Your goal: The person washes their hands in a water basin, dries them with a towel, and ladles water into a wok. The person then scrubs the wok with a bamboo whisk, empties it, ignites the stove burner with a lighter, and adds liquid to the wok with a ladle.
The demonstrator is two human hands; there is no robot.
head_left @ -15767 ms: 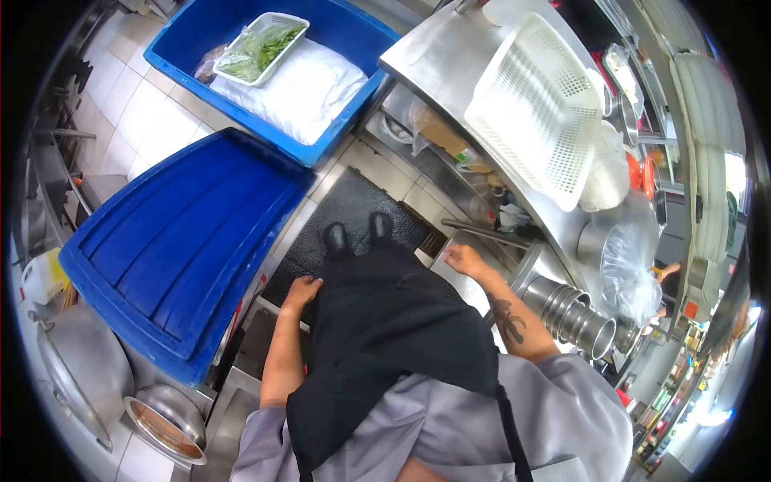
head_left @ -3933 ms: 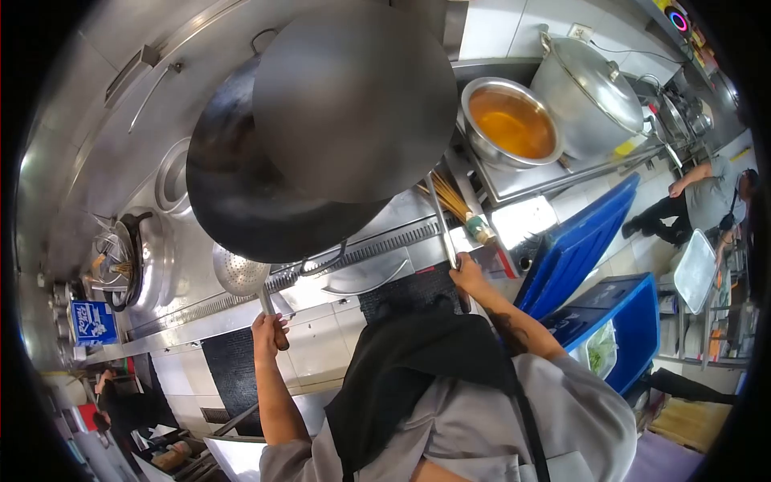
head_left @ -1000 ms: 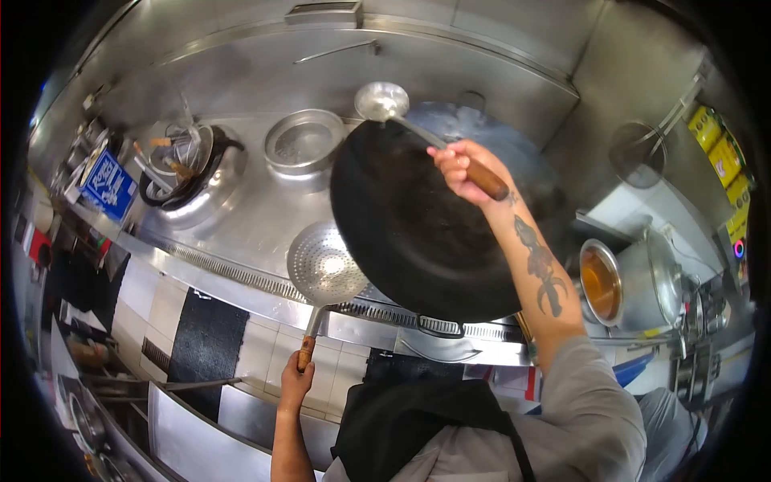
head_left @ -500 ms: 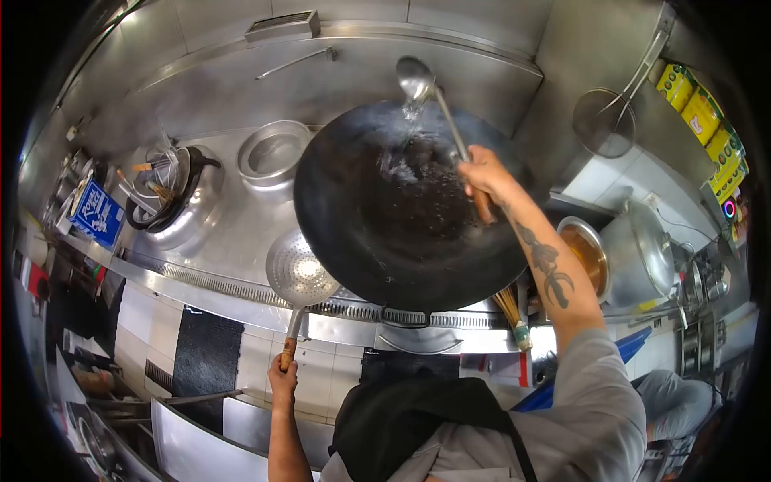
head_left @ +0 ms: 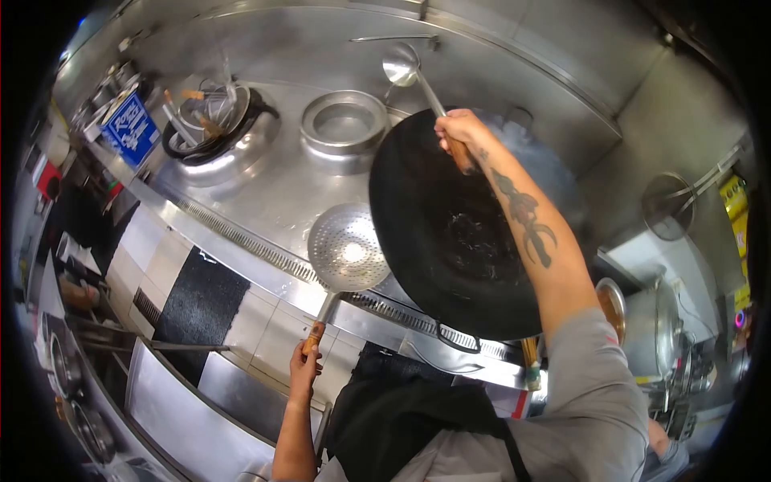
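Note:
My right hand (head_left: pixel 460 132) is closed round the wooden grip of a metal ladle (head_left: pixel 400 64). The ladle's bowl is beyond the back-left rim of a large dark wok (head_left: pixel 426 241), near the splashback; my forearm crosses above the wok. A little shiny liquid shows in the wok, with steam at its far right. Low on the left, my left hand (head_left: pixel 305 363) grips the wooden handle of a perforated skimmer (head_left: pixel 347 245). The skimmer's round head is over the steel range edge, beside the wok's left rim.
A round metal pot (head_left: pixel 344 145) sits on the range behind the skimmer. Farther left, a wok of utensils (head_left: pixel 210 120) stands near a blue tin (head_left: pixel 131 128). On the right are a large lidded pot (head_left: pixel 649 329) and a hanging strainer (head_left: pixel 669 205). Part of another person (head_left: pixel 673 458) shows lower right.
The ladle has moved from over the wok, where liquid was falling from it, to beyond the back-left rim. Less liquid shows in the wok. The skimmer stays beside it; the camera view has turned.

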